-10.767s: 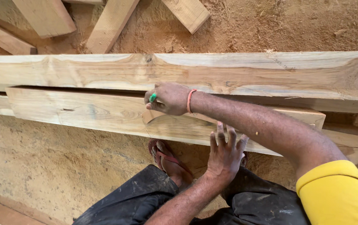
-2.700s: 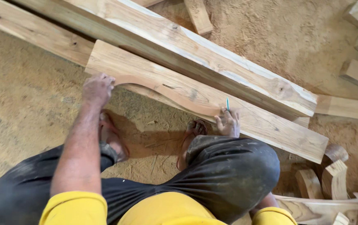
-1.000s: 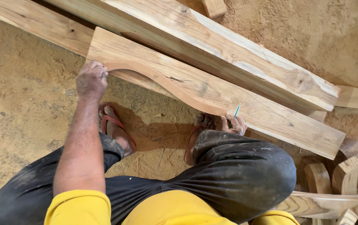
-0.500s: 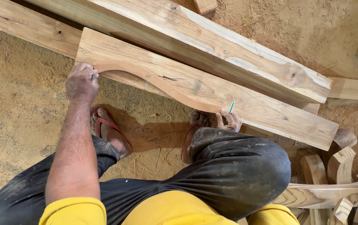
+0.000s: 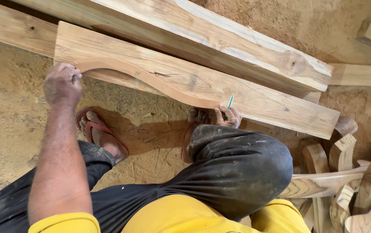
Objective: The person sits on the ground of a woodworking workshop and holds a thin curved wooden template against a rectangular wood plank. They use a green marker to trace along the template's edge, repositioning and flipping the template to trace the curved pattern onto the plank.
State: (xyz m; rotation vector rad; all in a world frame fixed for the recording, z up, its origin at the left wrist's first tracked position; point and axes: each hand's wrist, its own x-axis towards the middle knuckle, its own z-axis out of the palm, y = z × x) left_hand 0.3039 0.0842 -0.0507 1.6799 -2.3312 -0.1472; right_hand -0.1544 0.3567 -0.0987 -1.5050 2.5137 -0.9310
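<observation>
As before, left hand [image 5: 62, 84] pins template [image 5: 151, 80]

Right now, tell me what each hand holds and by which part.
Left hand grips the curved wooden template at its left end. Right hand holds a green pencil by its lower part.

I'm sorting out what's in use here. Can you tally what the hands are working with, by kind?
Curved wooden template, held at its end by the left hand: 1
Wide plank under it: 1
Green pencil, in the right hand: 1
Thick beam behind: 1
Total: 4
</observation>
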